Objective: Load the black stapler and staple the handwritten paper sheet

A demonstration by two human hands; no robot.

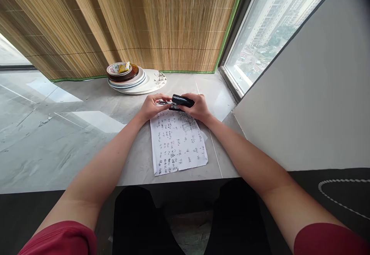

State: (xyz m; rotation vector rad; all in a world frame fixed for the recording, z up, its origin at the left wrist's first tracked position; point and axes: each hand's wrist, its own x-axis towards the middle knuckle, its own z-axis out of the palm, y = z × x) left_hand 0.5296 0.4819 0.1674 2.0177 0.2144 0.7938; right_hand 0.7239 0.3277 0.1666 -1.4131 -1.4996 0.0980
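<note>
A black stapler (182, 101) is held over the far edge of a handwritten sheet of paper (179, 147). My right hand (199, 107) is closed around its right part, thumb toward me and fingers behind. At the other end, my left hand (151, 107) pinches the stapler's left side, where a slim metal part (163, 103) sticks out. The black top looks raised away from the metal below. Whether staples lie inside is too small to tell. The sheet is flat on the counter, its near edge torn, with another paper corner showing under its right side.
Stacked plates (127, 79) stand at the back on a large oval plate (154, 81), with a small yellow packet (123, 67) on top. Behind them hangs a bamboo blind (162, 24). A white wall (303, 104) and a window (260, 35) bound the grey counter (58, 143) on the right.
</note>
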